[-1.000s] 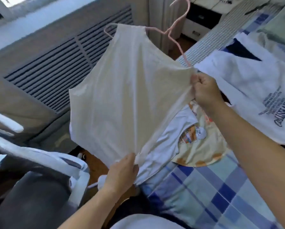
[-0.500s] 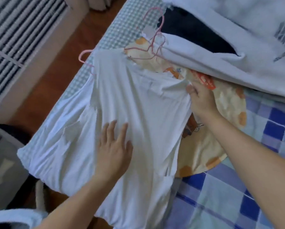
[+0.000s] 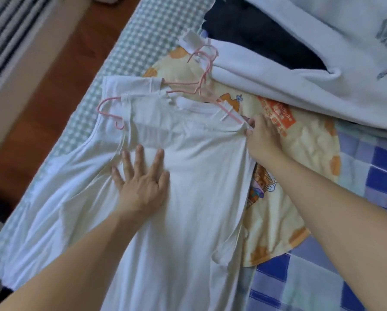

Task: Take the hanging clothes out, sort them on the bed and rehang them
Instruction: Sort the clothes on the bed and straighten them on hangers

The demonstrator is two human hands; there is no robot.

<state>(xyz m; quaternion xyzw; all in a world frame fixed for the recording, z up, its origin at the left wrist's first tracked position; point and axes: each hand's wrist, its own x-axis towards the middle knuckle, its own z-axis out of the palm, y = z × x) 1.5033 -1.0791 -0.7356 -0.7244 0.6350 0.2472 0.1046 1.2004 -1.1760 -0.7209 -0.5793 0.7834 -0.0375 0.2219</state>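
Now left hand [image 3: 143, 187] flat, fingers straight, presses white shirt [image 3: 188, 209] on bed [image 3: 378, 176]; right hand [image 3: 261, 140] pinches shirt shoulder beside pink hanger [image 3: 199, 86].

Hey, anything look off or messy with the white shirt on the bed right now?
The white shirt lies askew on its pink hanger: the hanger's end pokes out bare past one shoulder. The shirt's lower part also hangs over the bed edge. The left hand presses it flat; the right hand pinches the other shoulder.

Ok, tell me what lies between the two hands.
Head view: only the chest of the white cotton T-shirt, flat under the left hand and pinched at the shoulder by the right hand.
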